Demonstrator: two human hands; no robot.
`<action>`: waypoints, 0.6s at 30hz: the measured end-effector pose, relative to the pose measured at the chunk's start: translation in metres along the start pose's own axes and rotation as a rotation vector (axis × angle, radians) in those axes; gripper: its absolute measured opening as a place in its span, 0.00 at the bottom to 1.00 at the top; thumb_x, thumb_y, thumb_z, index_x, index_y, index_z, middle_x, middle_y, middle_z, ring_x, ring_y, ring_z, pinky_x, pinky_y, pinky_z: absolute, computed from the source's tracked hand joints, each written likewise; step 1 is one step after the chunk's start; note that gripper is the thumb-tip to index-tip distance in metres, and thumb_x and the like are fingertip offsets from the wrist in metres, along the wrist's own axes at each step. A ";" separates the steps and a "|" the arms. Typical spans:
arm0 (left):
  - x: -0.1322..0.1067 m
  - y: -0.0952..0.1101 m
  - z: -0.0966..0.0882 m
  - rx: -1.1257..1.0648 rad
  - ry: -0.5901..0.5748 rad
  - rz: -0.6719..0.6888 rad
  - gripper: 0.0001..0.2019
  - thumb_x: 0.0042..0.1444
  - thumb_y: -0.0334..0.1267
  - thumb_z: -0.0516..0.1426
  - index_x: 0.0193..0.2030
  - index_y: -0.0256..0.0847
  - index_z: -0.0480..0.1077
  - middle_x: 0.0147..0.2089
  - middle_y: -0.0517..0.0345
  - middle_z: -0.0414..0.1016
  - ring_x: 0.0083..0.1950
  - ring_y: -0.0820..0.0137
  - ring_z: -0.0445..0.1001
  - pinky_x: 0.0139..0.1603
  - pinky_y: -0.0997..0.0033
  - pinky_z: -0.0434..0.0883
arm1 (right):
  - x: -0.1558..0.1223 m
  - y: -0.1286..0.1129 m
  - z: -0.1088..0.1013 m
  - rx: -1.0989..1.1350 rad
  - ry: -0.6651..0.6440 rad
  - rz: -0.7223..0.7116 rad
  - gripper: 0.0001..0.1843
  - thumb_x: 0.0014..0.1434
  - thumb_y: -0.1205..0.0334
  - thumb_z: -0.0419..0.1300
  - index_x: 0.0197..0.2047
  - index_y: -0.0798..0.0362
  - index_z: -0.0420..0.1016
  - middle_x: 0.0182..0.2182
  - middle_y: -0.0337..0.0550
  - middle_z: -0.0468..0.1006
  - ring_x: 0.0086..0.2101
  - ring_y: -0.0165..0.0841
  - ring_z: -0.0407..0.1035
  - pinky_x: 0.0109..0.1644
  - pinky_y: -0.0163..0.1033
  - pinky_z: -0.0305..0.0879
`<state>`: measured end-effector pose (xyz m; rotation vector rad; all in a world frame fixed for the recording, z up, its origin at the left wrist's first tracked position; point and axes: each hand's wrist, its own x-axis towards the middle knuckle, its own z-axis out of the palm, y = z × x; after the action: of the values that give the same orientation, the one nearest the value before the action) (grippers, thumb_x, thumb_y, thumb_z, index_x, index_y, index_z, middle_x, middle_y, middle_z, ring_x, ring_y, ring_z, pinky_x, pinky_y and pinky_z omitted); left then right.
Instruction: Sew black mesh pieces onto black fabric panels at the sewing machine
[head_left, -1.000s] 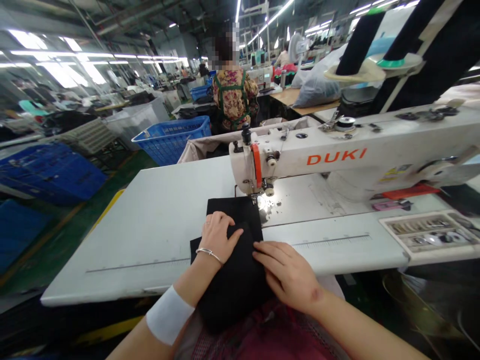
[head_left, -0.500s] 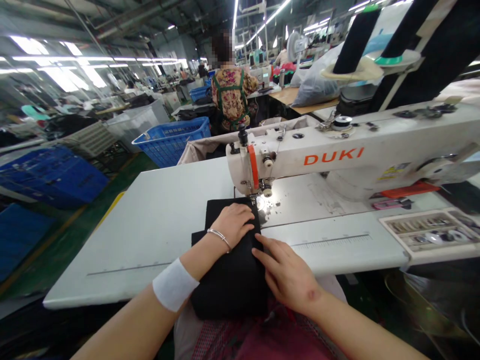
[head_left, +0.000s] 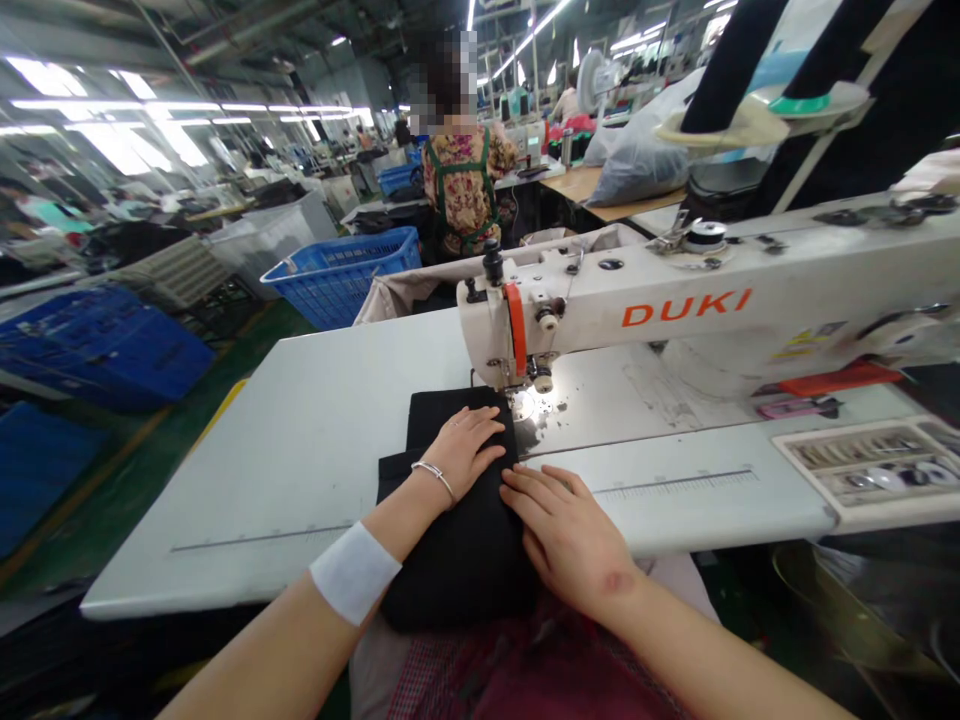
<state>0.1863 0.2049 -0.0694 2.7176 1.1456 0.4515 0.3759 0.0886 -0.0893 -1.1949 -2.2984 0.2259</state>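
A black fabric piece (head_left: 457, 560), folded or layered, lies on the sewing table with its front part hanging over the near edge. Its far right corner reaches the presser foot of a white sewing machine (head_left: 585, 310). My left hand (head_left: 465, 455) rests flat on top of the cloth, fingers stretched toward the needle area. At the right edge of the fabric lies my right hand (head_left: 566, 530), fingers extended with their tips touching the cloth and the thumb lower down. Neither hand is closed round anything. The needle tip is too small to make out.
A bobbin tray (head_left: 870, 470) is set at the table's right end, and pink-handled snips (head_left: 799, 408) lie behind it. Thread cones (head_left: 727, 70) stand above the machine. Beyond the table are a blue basket (head_left: 345, 275) and a seated co-worker (head_left: 461, 190).
My right hand's fingers have come closer together and lie flatter along the fabric edge. My left hand stays on the cloth. The view has shifted slightly, so the machine appears further right.
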 end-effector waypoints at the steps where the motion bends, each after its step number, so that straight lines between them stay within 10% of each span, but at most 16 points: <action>1: -0.006 0.002 -0.002 0.025 0.037 -0.040 0.14 0.64 0.41 0.54 0.54 0.42 0.67 0.62 0.49 0.64 0.64 0.60 0.61 0.67 0.51 0.58 | -0.001 0.001 0.000 0.002 0.009 -0.004 0.27 0.57 0.73 0.51 0.60 0.54 0.66 0.60 0.47 0.68 0.61 0.40 0.58 0.65 0.55 0.55; 8: -0.051 0.002 -0.022 0.013 0.069 -0.377 0.10 0.58 0.41 0.59 0.43 0.40 0.65 0.43 0.53 0.67 0.47 0.58 0.67 0.50 0.52 0.67 | -0.005 0.001 0.000 0.022 0.062 0.010 0.28 0.57 0.73 0.51 0.61 0.54 0.64 0.60 0.47 0.68 0.60 0.38 0.60 0.66 0.51 0.56; 14: -0.006 -0.005 -0.040 -0.095 0.053 -0.089 0.07 0.59 0.37 0.58 0.44 0.42 0.66 0.44 0.55 0.71 0.47 0.62 0.69 0.52 0.58 0.67 | -0.005 0.000 -0.001 0.042 0.055 0.028 0.33 0.56 0.74 0.50 0.66 0.56 0.57 0.58 0.50 0.69 0.58 0.40 0.60 0.65 0.53 0.58; 18: 0.020 -0.010 -0.018 0.018 -0.027 0.042 0.14 0.60 0.35 0.57 0.53 0.43 0.68 0.56 0.52 0.70 0.59 0.60 0.66 0.62 0.54 0.63 | -0.007 0.002 0.001 0.038 0.057 0.038 0.34 0.55 0.75 0.50 0.66 0.57 0.58 0.56 0.51 0.69 0.56 0.42 0.61 0.63 0.54 0.60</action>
<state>0.1863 0.2264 -0.0506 2.7594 1.0926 0.4112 0.3797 0.0844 -0.0930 -1.2111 -2.2151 0.2449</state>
